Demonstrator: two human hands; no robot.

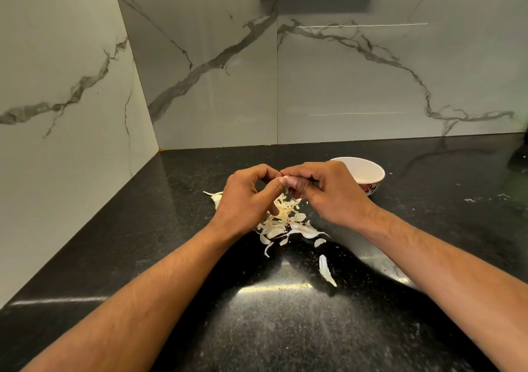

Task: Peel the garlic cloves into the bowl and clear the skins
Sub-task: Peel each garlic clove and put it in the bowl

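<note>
Stretching wide, the dark surface (pixel 285 329) carries a white bowl (pixel 368 171) behind the right hand (pixel 328 191). Left hand (pixel 245 200) and right hand meet above a heap of skins (pixel 285 223), their fingers (pixel 285 181) pinching one garlic clove (pixel 286 177) between them.

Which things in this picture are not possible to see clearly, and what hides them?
Head view only:
- Garlic clove: mostly covered by the fingertips of the left hand and right hand; how far it is peeled is unclear.
- Bowl: its near side is behind the right hand; contents not visible.
- Skins: partly under the left hand.
- Dark object: cut off by the right edge.
</note>
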